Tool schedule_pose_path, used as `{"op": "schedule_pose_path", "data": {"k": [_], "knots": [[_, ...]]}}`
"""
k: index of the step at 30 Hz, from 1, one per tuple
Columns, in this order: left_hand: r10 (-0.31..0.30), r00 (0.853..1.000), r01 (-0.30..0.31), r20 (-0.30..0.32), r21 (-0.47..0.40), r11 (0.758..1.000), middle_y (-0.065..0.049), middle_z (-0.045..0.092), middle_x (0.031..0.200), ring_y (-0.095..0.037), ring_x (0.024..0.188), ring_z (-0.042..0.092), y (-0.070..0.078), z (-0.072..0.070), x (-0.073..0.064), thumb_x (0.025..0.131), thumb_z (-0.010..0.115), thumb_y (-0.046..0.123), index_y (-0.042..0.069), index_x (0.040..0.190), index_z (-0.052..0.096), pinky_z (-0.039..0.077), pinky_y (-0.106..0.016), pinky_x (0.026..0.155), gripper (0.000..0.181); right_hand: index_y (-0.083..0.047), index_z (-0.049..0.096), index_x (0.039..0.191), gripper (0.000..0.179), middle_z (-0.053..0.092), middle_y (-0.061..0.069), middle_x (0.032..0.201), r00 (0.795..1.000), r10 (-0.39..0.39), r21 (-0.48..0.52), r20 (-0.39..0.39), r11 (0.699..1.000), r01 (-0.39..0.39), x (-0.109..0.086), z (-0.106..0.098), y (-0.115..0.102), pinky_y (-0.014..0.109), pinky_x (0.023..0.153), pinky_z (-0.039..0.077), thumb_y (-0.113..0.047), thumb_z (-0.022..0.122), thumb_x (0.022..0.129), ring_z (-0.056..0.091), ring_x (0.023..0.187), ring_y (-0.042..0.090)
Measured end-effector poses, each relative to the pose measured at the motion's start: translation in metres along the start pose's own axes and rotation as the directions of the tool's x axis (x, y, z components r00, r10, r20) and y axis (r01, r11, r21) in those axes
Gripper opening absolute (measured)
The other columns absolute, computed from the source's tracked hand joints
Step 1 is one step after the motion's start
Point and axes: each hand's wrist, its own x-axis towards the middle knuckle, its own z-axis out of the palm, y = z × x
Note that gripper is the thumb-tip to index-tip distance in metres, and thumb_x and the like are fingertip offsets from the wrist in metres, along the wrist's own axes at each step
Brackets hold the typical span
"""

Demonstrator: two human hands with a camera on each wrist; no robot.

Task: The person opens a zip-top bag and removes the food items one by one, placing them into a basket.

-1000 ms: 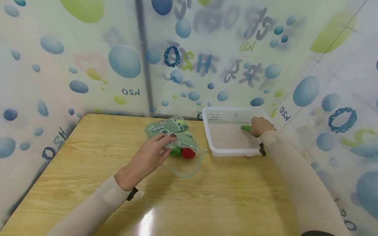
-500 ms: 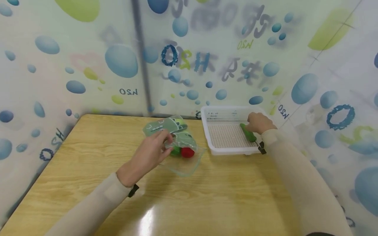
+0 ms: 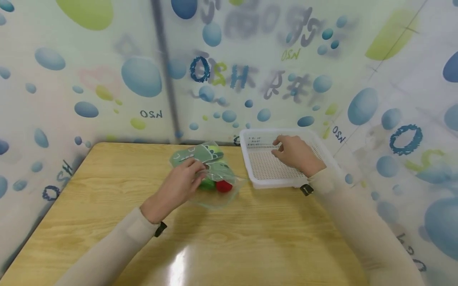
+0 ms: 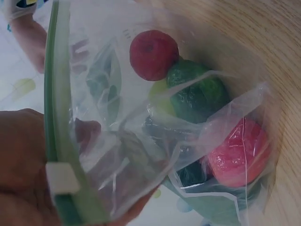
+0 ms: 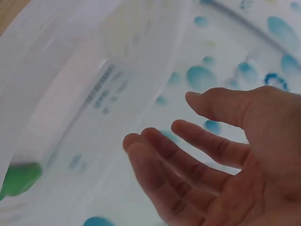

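Observation:
My left hand (image 3: 177, 188) grips the mouth of a clear zip bag (image 3: 195, 154) printed with a green cartoon face. In the left wrist view the green zip strip (image 4: 51, 103) and its white slider (image 4: 62, 178) lie against the hand. Inside the bag are a small red ball-shaped item (image 4: 154, 55), a dark green rounded vegetable (image 4: 197, 94) and a larger pinkish-red one (image 4: 241, 153). Over the white basket (image 3: 272, 183) hovers my right hand (image 3: 297, 155), holding nothing, fingers loosely bent. A green vegetable (image 5: 21, 179) lies in the basket, hidden from the head view.
The wooden table (image 3: 229, 242) extends in front of the bag and basket. Behind them stands a wall (image 3: 229, 91) with a bubble pattern, and another closes off the right side near the basket.
The right hand has let go of the long green vegetable in the basket and moved up and left, away from it. The left hand stays at the bag's mouth, its fingers shifting slightly.

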Motion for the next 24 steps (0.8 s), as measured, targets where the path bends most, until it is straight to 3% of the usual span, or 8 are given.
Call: {"op": "schedule_pose_path", "data": {"k": [3,6,9,12,15,18,21,24], "knots": [[-0.001,1.000,0.002,0.025,-0.019,1.000,-0.016,0.080,0.106,-0.021,0.082,0.074,-0.003,0.000,-0.001,0.115,0.072,0.005,0.001,0.121,0.071,0.065,-0.040,0.073,0.008,0.001,0.079,0.134,0.028,0.087,0.021,0.120,0.989,-0.128,0.017,-0.077,0.991,0.130,-0.012,0.003,-0.026,0.053,0.091,0.070,-0.017,0.074,0.113,0.085,0.104,0.035],[-0.013,0.999,0.015,0.049,-0.035,0.999,-0.013,0.076,0.095,-0.015,0.070,0.065,-0.005,0.000,-0.003,0.117,0.065,0.003,0.001,0.122,0.065,0.059,-0.033,0.064,0.005,-0.001,0.081,0.125,0.018,0.087,0.017,0.114,0.944,-0.283,0.021,-0.170,0.957,0.290,-0.026,0.008,-0.052,0.047,0.087,0.071,-0.013,0.076,0.112,0.085,0.098,0.029],[-0.014,0.998,0.017,0.056,-0.048,0.999,-0.011,0.073,0.090,-0.011,0.066,0.059,-0.005,0.000,-0.005,0.118,0.062,0.003,0.000,0.122,0.062,0.054,-0.030,0.060,0.005,-0.004,0.081,0.116,0.009,0.084,0.011,0.108,0.857,-0.443,0.017,-0.264,0.886,0.463,-0.040,0.017,-0.075,0.040,0.083,0.071,-0.009,0.078,0.109,0.083,0.093,0.023],[-0.014,0.999,0.017,0.046,-0.060,0.998,-0.011,0.072,0.088,-0.010,0.064,0.057,-0.004,0.001,-0.006,0.119,0.060,0.003,-0.001,0.122,0.061,0.051,-0.028,0.059,0.005,-0.007,0.081,0.112,0.005,0.081,0.006,0.106,0.760,-0.574,0.011,-0.304,0.796,0.606,-0.054,0.028,-0.097,0.033,0.080,0.069,-0.008,0.081,0.107,0.080,0.090,0.018],[-0.019,0.999,0.022,0.038,-0.076,0.997,-0.013,0.073,0.090,-0.010,0.063,0.055,-0.003,0.002,-0.007,0.119,0.057,0.005,-0.001,0.121,0.060,0.050,-0.028,0.058,0.006,-0.009,0.081,0.112,0.006,0.079,0.003,0.107,0.682,-0.683,-0.026,-0.263,0.711,0.703,-0.065,0.042,-0.116,0.026,0.078,0.065,-0.010,0.084,0.107,0.076,0.088,0.014],[-0.032,0.998,0.037,0.046,-0.104,0.994,-0.013,0.073,0.093,-0.010,0.063,0.054,-0.002,0.002,-0.007,0.120,0.055,0.005,0.000,0.120,0.058,0.049,-0.028,0.058,0.006,-0.009,0.082,0.118,0.009,0.077,0.003,0.112,0.621,-0.770,-0.135,-0.143,0.637,0.759,-0.071,0.058,-0.132,0.022,0.081,0.064,-0.009,0.081,0.109,0.076,0.093,0.012],[-0.051,0.997,0.058,0.059,-0.127,0.990,-0.011,0.072,0.093,-0.010,0.063,0.054,-0.001,0.001,-0.007,0.121,0.054,0.006,0.002,0.119,0.057,0.048,-0.028,0.059,0.005,-0.007,0.080,0.130,0.020,0.078,0.005,0.124,0.618,-0.786,-0.285,0.007,0.591,0.755,-0.071,0.074,-0.144,0.024,0.092,0.067,-0.005,0.076,0.111,0.079,0.108,0.014],[-0.054,0.996,0.063,0.067,-0.135,0.989,-0.010,0.071,0.092,-0.011,0.065,0.055,-0.002,-0.001,-0.007,0.121,0.055,0.006,0.002,0.118,0.056,0.049,-0.029,0.061,0.005,-0.005,0.076,0.140,0.029,0.078,0.007,0.135,0.678,-0.728,-0.404,0.106,0.591,0.698,-0.067,0.087,-0.151,0.026,0.095,0.068,-0.004,0.075,0.112,0.079,0.119,0.017]]}}
